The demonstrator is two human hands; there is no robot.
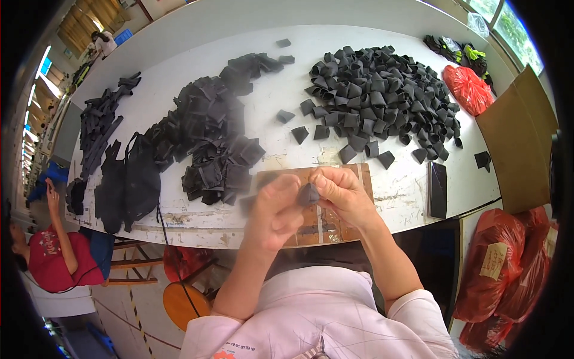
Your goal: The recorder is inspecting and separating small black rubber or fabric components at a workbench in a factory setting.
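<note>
Pinched between both hands, just above wooden board [335, 230]: small black fabric piece [309, 195]. Left hand [274, 212] and right hand [341, 192] clamped on it from opposite sides, fingertips meeting. Folded pile [382, 90] beyond right hand, flat pile [212, 140] beyond left.

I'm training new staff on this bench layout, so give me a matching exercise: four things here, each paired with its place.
Things:
1. small black piece
2. heap of folded black pieces
3. red plastic bag
4. dark phone

Places:
A. table's far right, beside the cardboard
B. between both hands' fingertips
C. flat near the table's right front edge
D. spread over the table's right half

Pairs: 1-B, 2-D, 3-A, 4-C
</note>
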